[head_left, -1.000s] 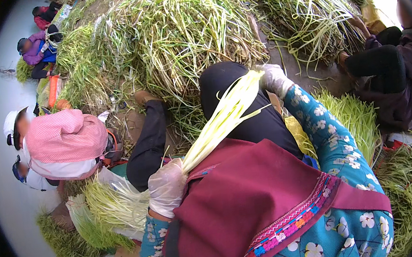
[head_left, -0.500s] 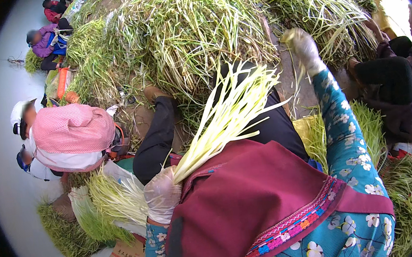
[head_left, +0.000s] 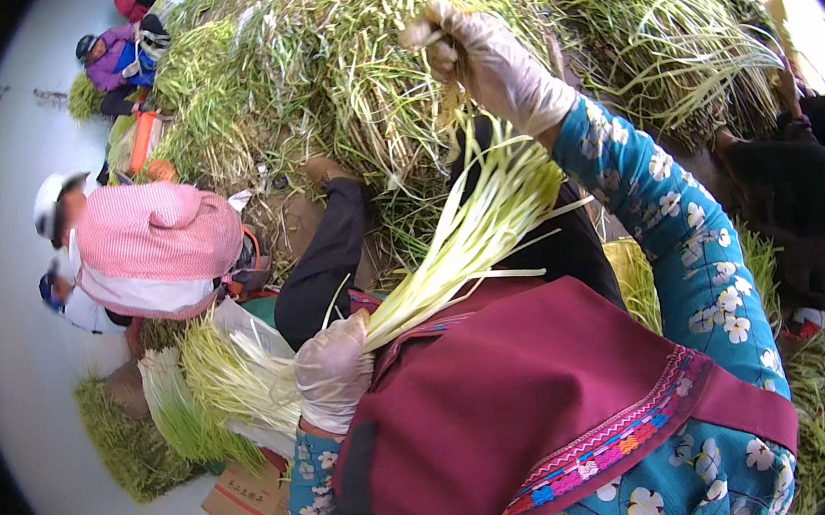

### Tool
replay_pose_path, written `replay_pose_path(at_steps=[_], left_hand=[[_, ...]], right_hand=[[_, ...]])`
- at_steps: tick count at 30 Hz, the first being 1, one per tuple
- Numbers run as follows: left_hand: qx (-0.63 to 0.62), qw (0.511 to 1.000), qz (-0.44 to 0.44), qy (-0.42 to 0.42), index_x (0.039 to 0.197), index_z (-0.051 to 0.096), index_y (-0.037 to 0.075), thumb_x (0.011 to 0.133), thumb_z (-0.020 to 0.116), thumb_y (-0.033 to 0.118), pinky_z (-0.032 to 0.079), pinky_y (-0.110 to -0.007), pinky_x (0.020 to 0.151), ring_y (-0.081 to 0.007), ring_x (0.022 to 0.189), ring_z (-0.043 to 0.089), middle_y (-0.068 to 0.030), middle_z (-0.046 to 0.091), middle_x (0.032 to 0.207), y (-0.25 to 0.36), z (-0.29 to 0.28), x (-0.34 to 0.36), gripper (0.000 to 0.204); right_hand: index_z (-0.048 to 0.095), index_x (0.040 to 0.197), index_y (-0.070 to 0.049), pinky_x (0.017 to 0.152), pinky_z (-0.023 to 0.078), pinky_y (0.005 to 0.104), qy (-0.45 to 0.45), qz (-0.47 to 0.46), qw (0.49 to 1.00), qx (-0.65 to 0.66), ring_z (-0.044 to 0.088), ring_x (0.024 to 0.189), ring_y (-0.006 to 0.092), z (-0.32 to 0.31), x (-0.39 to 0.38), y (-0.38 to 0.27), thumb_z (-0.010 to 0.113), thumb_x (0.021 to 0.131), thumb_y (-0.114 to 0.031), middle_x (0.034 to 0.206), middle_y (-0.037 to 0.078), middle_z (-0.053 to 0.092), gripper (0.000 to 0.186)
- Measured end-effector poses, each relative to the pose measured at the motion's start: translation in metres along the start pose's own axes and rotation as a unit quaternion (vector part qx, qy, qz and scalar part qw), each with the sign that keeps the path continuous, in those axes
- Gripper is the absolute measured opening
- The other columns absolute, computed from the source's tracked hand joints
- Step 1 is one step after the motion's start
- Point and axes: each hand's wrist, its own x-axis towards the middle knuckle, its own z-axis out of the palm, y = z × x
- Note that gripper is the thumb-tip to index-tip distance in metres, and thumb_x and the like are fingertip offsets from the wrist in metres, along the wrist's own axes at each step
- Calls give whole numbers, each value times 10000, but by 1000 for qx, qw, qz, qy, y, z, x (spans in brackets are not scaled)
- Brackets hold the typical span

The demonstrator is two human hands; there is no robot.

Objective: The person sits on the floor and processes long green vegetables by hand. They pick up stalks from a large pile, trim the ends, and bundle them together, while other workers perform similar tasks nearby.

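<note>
My left hand [head_left: 334, 371], in a thin whitish glove, is closed around one end of a bunch of pale yellow-green chives [head_left: 476, 241]. The long leaves fan out over my dark trousers toward the far right. My right hand [head_left: 493, 63], also gloved, is raised just beyond the leaf tips with its fingers curled together. A thin yellowish wisp hangs beneath those fingers; what they pinch is too small to make out. A maroon apron [head_left: 538, 395] with an embroidered band covers my lap.
Large heaps of green stalks [head_left: 365, 92] lie ahead, with another heap [head_left: 661, 40] at the far right. Pale bundles [head_left: 234, 372] rest beside my left hand, above a cardboard piece [head_left: 248, 506]. A person in a pink checked garment [head_left: 159, 234] sits close on the left; another person [head_left: 819, 205] sits at right.
My right hand has swung left from over the ground at the right to above the bunch's tips. The left hand keeps its hold. The whole view has shifted slightly.
</note>
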Motion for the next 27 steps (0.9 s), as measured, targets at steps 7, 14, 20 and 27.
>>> replay_pose_path(at_steps=[7,14,20,27], left_hand=[[66,997,-26,-33,968,628,93,816,585,160,474,-385,545,-259,627,626,-69,583,696,4,2,-2,171],[6,999,-30,-17,1022,643,72,780,608,102,496,-392,601,-274,676,640,-87,617,732,0,3,-6,247],[-23,999,-22,-5,1026,648,66,779,606,94,502,-386,609,-274,684,644,-95,637,757,-1,5,-3,252],[11,1000,-14,-14,1053,650,56,779,608,111,512,-395,636,-271,711,651,-96,673,820,0,0,-3,282]], right_hand=[[668,951,-48,687,468,258,-228,25,967,-113,561,748,104,40,-6,42,564,985,-371,869,8,617,342],[674,1154,-48,785,515,271,-220,-76,810,-538,630,880,123,12,-27,-3,685,910,-210,988,62,695,293],[706,1064,-30,666,498,194,-45,55,923,-377,595,752,52,-12,-89,-73,661,931,-158,912,18,709,190],[689,1134,-190,663,546,366,-174,-45,738,-651,679,774,307,-9,-122,-30,617,902,-242,837,109,693,249]])
